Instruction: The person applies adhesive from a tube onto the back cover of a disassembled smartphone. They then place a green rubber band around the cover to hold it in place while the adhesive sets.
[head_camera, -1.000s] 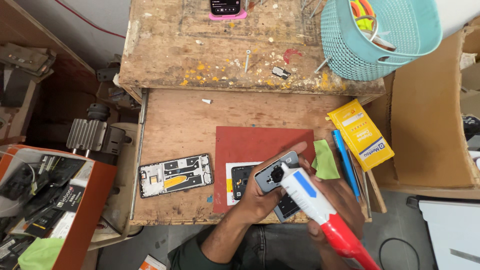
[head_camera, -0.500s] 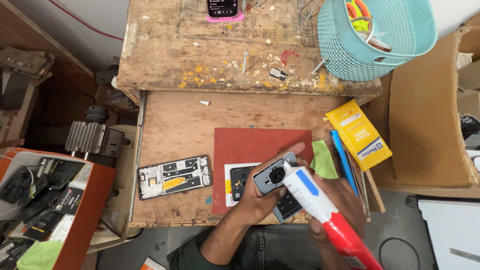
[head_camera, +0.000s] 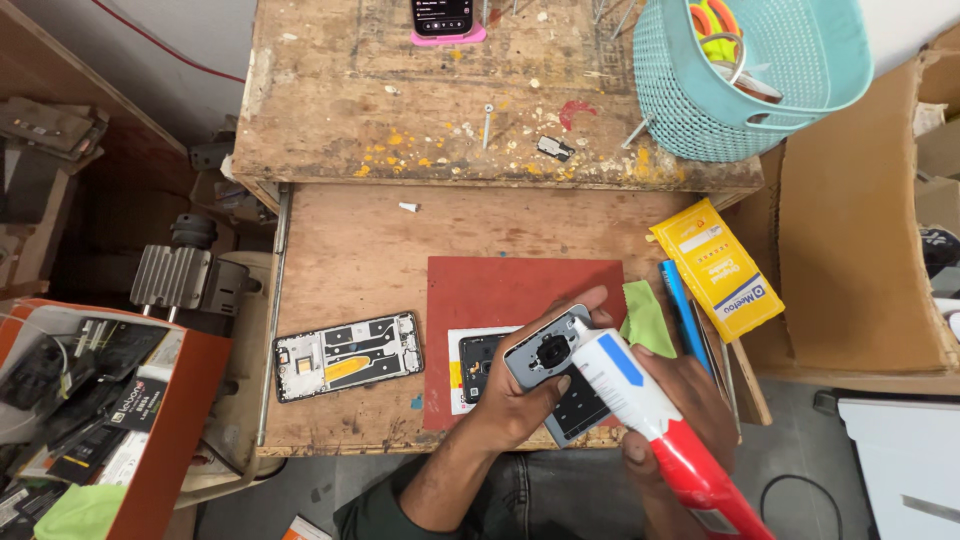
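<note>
Head view looks down on a worn wooden bench (head_camera: 340, 250) in two levels, the upper one paint-spattered, with bare floor showing below its front edge.

Far left of the hands, an orange box (head_camera: 170, 420) holds dark phone parts, and a ribbed metal block (head_camera: 172, 277) sits above it. Nearer, left of the hands, a phone frame (head_camera: 348, 355) lies flat on the lower level, well apart from them. A red mat (head_camera: 500, 290) lies under and beyond the hands; a dark board (head_camera: 478, 362) on a white card rests on it, just left of the left hand. Up on the far level stand a phone on a pink base (head_camera: 443, 18), a loose screw (head_camera: 487, 124) and, to the right, a teal basket (head_camera: 760, 90) with scissors in it.

The left hand (head_camera: 520, 400) is closed around a grey phone back (head_camera: 550, 352), thumb across its lower face and fingers curled over the far edge, lifting it tilted above the mat. The right hand (head_camera: 680, 410) is wrapped tight around a white and red tube (head_camera: 650, 420), whose tip touches the right edge of the back, between the two hands. How hard it squeezes cannot be told.

Right of the grip lie a green cloth (head_camera: 648, 320), a blue tool (head_camera: 680, 310) and a yellow packet (head_camera: 715, 268), then a cardboard box (head_camera: 860, 230).
</note>
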